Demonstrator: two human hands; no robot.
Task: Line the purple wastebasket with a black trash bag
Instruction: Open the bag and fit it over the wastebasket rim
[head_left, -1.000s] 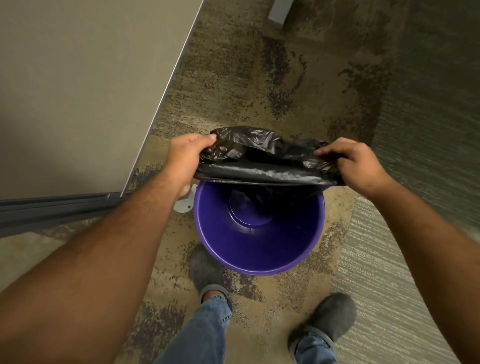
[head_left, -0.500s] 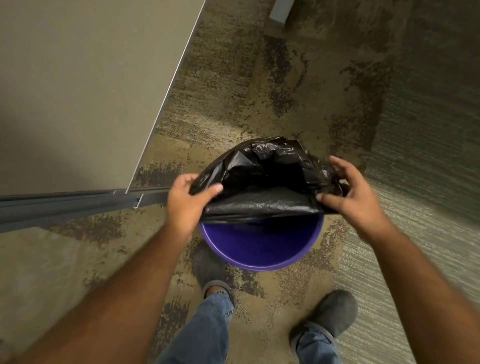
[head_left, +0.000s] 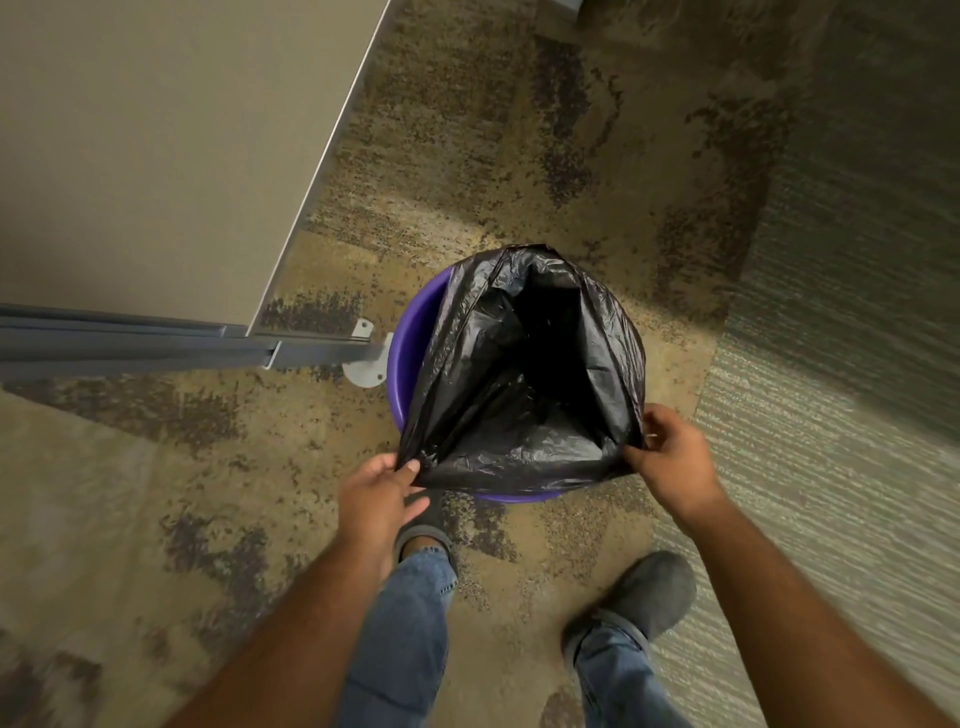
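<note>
The purple wastebasket (head_left: 413, 338) stands on the carpet in front of my feet. Only its left wall and a sliver of its near rim show. A black trash bag (head_left: 524, 395) hangs open inside it and covers most of the mouth, its far edge draped over the far rim. My left hand (head_left: 376, 496) pinches the bag's near left corner. My right hand (head_left: 670, 457) pinches the near right corner. Between them the bag's near edge is stretched over the near rim.
A beige partition panel (head_left: 156, 156) with a grey base rail (head_left: 130, 348) and a round metal foot (head_left: 366, 366) stands just left of the basket, touching or nearly touching it. My two grey shoes (head_left: 634, 597) stand on the patterned carpet (head_left: 519, 130) close behind the basket.
Both hands pulled the bag's near edge toward me, from the far rim across to the near rim. The bunched bag has spread open and now covers most of the basket's purple inside.
</note>
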